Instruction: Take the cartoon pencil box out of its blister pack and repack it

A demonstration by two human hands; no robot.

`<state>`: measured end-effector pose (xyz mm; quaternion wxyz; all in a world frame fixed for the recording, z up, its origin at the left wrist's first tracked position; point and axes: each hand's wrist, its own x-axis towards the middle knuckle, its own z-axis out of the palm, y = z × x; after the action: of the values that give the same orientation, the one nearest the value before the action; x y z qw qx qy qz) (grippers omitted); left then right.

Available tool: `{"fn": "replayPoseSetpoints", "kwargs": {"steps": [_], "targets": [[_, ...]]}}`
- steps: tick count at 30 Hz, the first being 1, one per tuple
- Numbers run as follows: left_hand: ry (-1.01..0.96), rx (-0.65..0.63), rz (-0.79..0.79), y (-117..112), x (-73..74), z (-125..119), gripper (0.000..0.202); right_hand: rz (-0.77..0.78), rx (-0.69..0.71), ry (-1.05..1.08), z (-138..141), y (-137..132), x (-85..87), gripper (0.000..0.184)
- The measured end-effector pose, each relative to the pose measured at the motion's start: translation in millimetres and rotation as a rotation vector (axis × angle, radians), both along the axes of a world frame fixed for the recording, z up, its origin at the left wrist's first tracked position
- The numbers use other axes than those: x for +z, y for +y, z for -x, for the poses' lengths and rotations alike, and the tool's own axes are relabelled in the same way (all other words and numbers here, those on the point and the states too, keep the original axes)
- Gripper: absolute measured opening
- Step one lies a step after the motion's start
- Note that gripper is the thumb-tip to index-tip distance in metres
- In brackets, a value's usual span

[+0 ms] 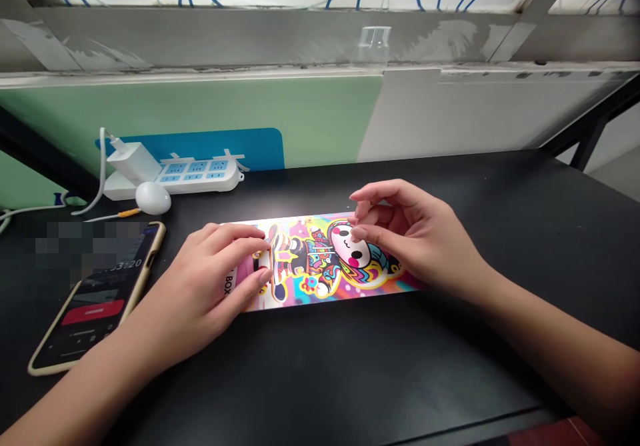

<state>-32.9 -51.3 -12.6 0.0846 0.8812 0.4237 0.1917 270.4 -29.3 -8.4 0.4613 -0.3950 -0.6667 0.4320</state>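
Observation:
A long, flat printed card (320,256) lies on the black desk, bearing a brightly coloured cartoon figure turned sideways. The letters "BOX" show near its left end. My left hand (215,276) rests over that end, its fingers lightly bent and spread, the fingertips on the printed surface. Over the card's right end, my right hand (410,233) is loosely curled, a gap showing between index finger and thumb. Nothing is visible in its fingers. It covers part of the figure's head and the right edge of the card.
At the left lies a phone (100,306) in a pale case, close to my left forearm. Behind it stand a white power strip (200,176) with a plugged-in charger (135,163), and a rounded white object (153,198) with a cable. A wall (325,119) borders the desk's back.

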Motion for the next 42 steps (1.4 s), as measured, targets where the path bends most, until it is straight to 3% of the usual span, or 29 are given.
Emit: {"fn": "replayPoseSetpoints", "kwargs": {"steps": [2, 5, 7, 9, 12, 15, 21, 24, 27, 29, 33, 37, 42], "targets": [[-0.008, 0.003, 0.004, 0.2, -0.3, 0.0, 0.024, -0.095, -0.027, -0.092, -4.3, 3.1, -1.3, 0.026], [-0.019, 0.025, 0.011, -0.5, -1.2, -0.1, 0.026, -0.356, -0.049, -0.333, -10.3, 7.5, -5.1, 0.021], [-0.012, 0.055, 0.018, -1.2, -2.8, 0.1, 0.03, -0.522, -0.013, -0.501, -12.3, 9.2, -7.6, 0.028], [0.01, 0.089, 0.025, -1.8, -5.0, 0.6, 0.038, -0.581, 0.083, -0.648, -12.0, 9.1, -8.9, 0.037], [0.062, 0.144, 0.067, -1.4, -8.8, 1.7, 0.054, -0.512, 0.293, -0.836, -9.5, 6.2, -7.2, 0.046], [0.115, 0.188, 0.133, -0.1, -11.3, 2.2, 0.066, -0.483, 0.394, -0.937, -6.6, 1.3, -2.1, 0.054], [0.223, 0.205, 0.062, -4.3, -11.5, 4.4, 0.067, -0.464, 0.406, -1.048, 1.1, -15.7, 8.9, 0.061], [0.262, 0.161, 0.01, -9.8, -9.6, 6.8, 0.076, -0.458, 0.43, -1.058, 3.8, -21.9, 9.5, 0.092], [0.265, 0.059, 0.005, -13.0, -7.0, 7.6, 0.1, -0.471, 0.444, -1.048, 5.6, -24.3, 6.7, 0.114], [0.265, 0.017, 0.014, -13.4, -5.6, 6.9, 0.11, -0.476, 0.44, -1.052, 7.0, -24.9, 4.5, 0.114], [0.29, 0.045, 0.013, -12.4, -5.0, 4.5, 0.103, -0.486, 0.44, -1.074, 4.6, -25.3, 2.6, 0.113], [0.316, 0.076, 0.037, -11.8, -6.9, 3.5, 0.101, -0.489, 0.398, -1.105, -25.5, -27.2, 2.9, 0.11], [0.352, 0.087, 0.055, -11.7, -7.3, 8.7, 0.104, -0.418, 0.26, -1.148, -97.1, -34.3, 2.0, 0.1]]}}
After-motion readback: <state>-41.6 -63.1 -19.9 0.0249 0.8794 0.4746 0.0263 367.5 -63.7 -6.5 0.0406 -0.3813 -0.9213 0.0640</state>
